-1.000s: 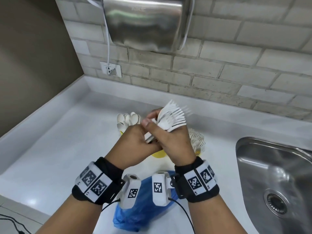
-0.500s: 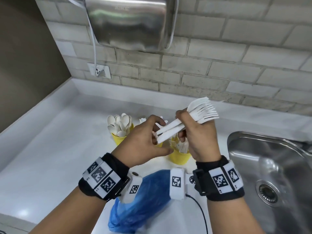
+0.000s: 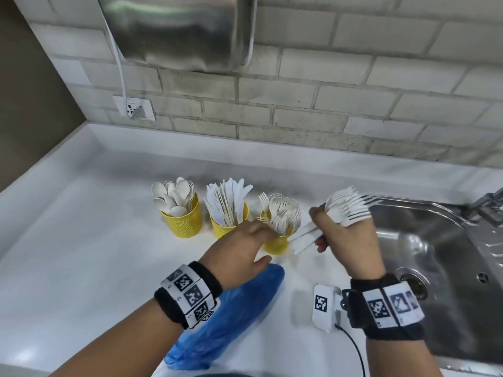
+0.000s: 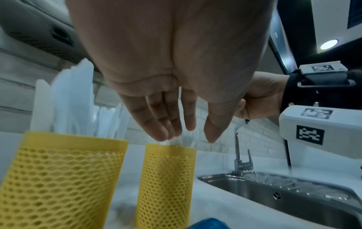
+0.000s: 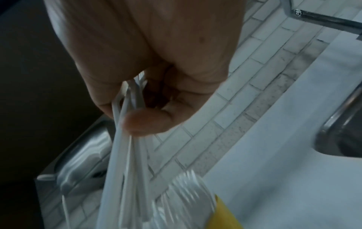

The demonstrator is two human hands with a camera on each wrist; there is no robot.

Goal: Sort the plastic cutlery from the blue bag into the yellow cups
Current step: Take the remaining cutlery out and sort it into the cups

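Left to right, spoon cup, knife cup, fork cup, right hand gripping forks

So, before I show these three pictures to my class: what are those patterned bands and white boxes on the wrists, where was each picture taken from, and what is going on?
No machine here: a person works bare-handed. The checkered wristbands are markers, and the white boxes are small cameras. One picture comes from a head-worn camera looking down; the other two look along each hand from the wrist.

On the white counter beside a steel sink stand three yellow mesh cups: the spoon cup, the knife cup and the fork cup. A crumpled blue bag lies nearer the person.

The right hand grips a bundle of white forks. The left hand, fingers straight, reaches over the fork cup and holds nothing.
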